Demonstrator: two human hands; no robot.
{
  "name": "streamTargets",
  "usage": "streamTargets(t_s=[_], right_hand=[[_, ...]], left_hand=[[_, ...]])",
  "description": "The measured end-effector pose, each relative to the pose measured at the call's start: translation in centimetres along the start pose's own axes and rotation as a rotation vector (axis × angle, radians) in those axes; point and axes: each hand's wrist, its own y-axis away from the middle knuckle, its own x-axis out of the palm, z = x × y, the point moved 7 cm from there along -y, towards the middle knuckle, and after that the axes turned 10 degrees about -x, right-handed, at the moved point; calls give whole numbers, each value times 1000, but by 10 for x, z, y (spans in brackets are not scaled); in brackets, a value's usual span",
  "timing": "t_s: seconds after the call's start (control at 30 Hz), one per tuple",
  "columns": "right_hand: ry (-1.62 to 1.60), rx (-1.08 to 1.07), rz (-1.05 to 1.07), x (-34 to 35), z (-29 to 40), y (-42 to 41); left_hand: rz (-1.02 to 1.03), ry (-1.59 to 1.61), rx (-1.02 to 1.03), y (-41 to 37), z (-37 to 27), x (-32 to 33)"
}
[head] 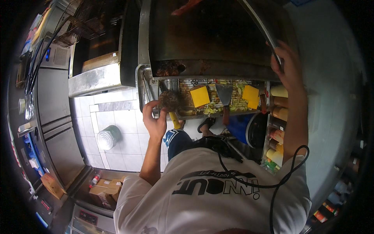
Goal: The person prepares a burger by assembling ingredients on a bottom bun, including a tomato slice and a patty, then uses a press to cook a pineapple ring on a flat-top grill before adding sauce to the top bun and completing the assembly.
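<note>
My left hand (155,120) pinches the near left edge of a round, dark, rough-textured lump (170,100); whether it is a meat patty or a scouring pad I cannot tell. Beneath the lump sticks out a yellow handle (175,120). Over the right side of the flat griddle (210,44), my right hand (287,65) grips a long metal tool (260,27), perhaps tongs, whose far end is out of view. A reddish strip of meat (187,7) lies at the griddle's far side. Yellow cheese slices (200,96) rest on the wire-racked tray below the griddle.
A scraper (224,95) with a reddish handle lies across the tray among lettuce shreds (210,110). Sauce bottles (279,112) line the right side. Below are a blue drum (241,127) and a tin (108,138) on the tiled floor. Fryer baskets (79,30) stand at upper left.
</note>
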Motion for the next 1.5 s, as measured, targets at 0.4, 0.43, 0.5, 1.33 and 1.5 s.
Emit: streamTargets(t_s=[0.4, 0.43, 0.5, 1.33, 1.5], right_hand=[[55, 267, -500, -117, -137, 29], [110, 257, -465, -127, -143, 34], [219, 238, -398, -154, -165, 49], [857, -151, -206, -56, -136, 4], [541, -90, -52, -17, -126, -14]], left_hand=[[102, -24, -30, 13, 6, 24], [101, -26, -33, 15, 4, 27], [106, -8, -9, 20, 1, 38], [201, 83, -76, 59, -16, 74], [206, 97, -104, 54, -14, 70]])
